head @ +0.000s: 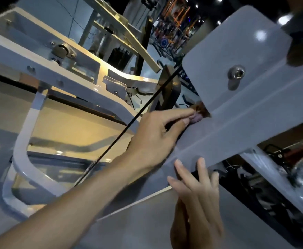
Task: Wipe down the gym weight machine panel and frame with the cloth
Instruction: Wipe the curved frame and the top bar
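Observation:
The grey metal frame (246, 105) of the weight machine fills the right side of the view, running diagonally. My left hand (156, 135) reaches in from the lower left and pinches a small purple cloth (196, 118) between its fingertips, pressing it against the frame's edge at an inner corner. Most of the cloth is hidden by my fingers. Lower down, my right hand (197, 191) lies with straight fingers on the frame's lower edge and holds nothing.
A steel bolt (236, 72) sits in the frame plate above the cloth. A thin black cable (129, 125) runs diagonally just behind my left hand. A white curved frame with a translucent panel (39, 126) stands at left. Other gym machines are in the dark background.

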